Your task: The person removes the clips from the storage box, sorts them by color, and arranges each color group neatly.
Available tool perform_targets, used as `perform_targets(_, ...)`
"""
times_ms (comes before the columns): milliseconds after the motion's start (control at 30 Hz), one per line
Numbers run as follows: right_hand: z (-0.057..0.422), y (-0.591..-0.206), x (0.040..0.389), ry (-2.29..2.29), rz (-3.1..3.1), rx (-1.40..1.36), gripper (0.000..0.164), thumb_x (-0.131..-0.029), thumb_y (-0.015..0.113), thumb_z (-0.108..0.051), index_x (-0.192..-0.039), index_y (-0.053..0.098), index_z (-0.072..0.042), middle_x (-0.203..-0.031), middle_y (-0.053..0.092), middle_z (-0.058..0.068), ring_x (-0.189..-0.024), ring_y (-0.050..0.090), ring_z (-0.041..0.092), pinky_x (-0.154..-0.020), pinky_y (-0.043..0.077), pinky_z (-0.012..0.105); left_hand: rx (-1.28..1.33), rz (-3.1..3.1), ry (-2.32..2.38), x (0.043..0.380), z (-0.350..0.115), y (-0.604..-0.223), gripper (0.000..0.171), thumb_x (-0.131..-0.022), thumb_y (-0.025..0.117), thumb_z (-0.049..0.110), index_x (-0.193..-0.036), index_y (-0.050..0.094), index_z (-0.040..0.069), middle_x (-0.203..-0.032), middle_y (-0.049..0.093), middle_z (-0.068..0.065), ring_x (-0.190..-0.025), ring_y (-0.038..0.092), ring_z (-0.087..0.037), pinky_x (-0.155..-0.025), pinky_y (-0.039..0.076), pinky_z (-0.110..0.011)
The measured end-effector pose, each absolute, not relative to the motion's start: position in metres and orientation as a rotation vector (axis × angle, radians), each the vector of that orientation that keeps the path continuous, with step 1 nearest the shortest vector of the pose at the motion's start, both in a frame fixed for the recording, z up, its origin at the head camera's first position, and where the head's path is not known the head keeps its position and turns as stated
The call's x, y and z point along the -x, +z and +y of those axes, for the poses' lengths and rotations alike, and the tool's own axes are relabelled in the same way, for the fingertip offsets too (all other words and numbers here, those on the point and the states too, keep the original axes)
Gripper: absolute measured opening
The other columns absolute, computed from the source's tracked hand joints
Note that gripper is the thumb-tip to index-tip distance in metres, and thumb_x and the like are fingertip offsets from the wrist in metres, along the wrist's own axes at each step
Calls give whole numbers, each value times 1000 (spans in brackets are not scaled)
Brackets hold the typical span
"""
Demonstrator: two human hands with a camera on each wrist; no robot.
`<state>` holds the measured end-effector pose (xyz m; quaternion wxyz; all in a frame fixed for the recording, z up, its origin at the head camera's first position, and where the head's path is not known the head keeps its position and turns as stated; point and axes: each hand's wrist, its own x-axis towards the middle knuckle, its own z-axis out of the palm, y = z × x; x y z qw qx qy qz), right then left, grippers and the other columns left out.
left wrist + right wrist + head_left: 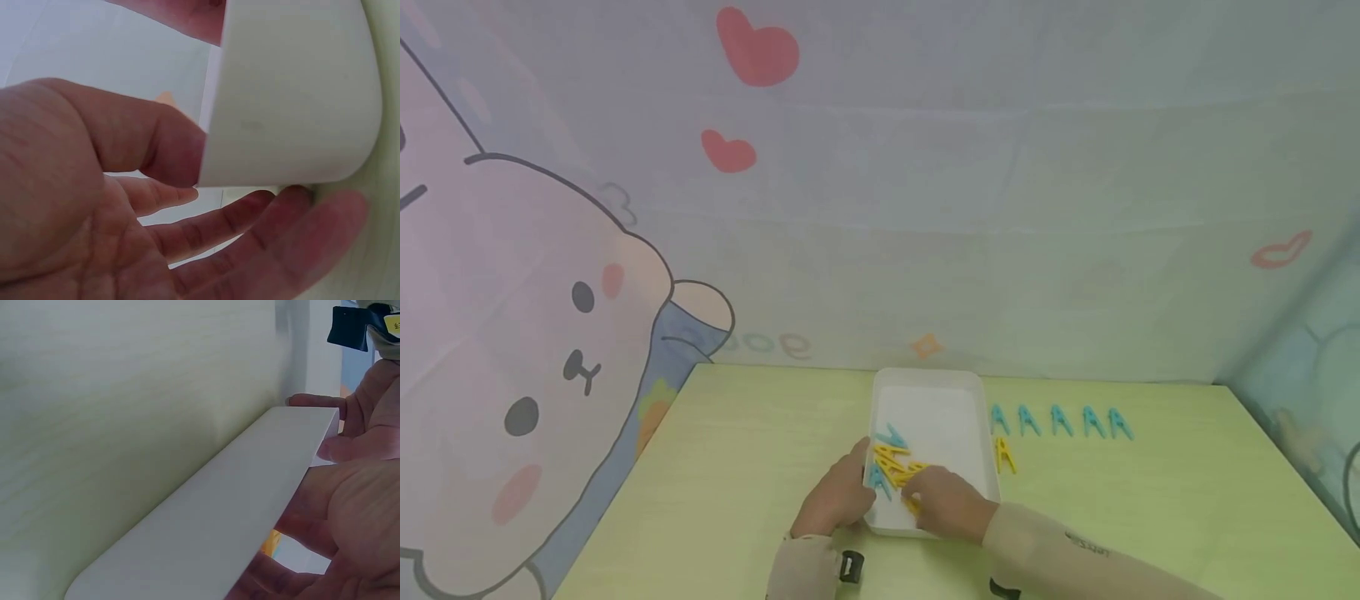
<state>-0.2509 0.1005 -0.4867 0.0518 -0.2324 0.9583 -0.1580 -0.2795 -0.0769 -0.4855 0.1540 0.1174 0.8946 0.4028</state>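
Observation:
A white tray [934, 412] holds a pile of yellow clothespins [891, 465] and a few blue clothespins [892, 437] toward its near left. My left hand [838, 495] grips the tray's left side; in the left wrist view its thumb [178, 150] lies over the rim and the other fingers spread along the outside. Reaching over the near right part, my right hand [951, 505] has its fingers down among the yellow clothespins. Its fingertips are hidden, and in the right wrist view the tray wall [206, 500] covers them, so a hold on a clothespin cannot be told.
Right of the tray, several blue clothespins [1057, 421] stand in a row on the light green table [1187, 492]. One yellow clothespin [1005, 456] lies in front of the row's left end. A printed cloth [1000, 192] hangs behind the table.

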Motion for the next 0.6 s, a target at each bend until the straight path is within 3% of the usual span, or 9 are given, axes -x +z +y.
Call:
perform_targets(300, 102, -485, 254, -519, 2877, 648, 33, -65, 70, -3, -98, 67, -9, -100, 64, 3, -96, 58, 20, -87, 43, 36, -330, 2573, 1141, 280, -78, -486, 72, -80, 51, 0, -144, 18, 6, -103, 53, -14, -57, 52, -21, -44, 43, -34)
perform_targets(500, 108, -476, 254, -737, 2797, 525, 44, -59, 69, 1, -102, 67, -5, -90, 63, 4, -73, 54, 14, -69, 47, 30, -356, 2586, 1139, 280, -78, -486, 71, -80, 51, 0, -144, 20, 6, -104, 53, -12, -63, 51, -20, -46, 43, -34)
perform_targets(600, 112, -474, 256, -814, 2744, 412, 45, -60, 69, -2, -105, 66, -7, -81, 57, 0, -70, 49, 13, -63, 44, 29, -361, 2591, 1133, 280, -77, -487, 71, -80, 51, 1, -144, 21, 7, -103, 54, -12, -64, 51, -20, -46, 43, -33)
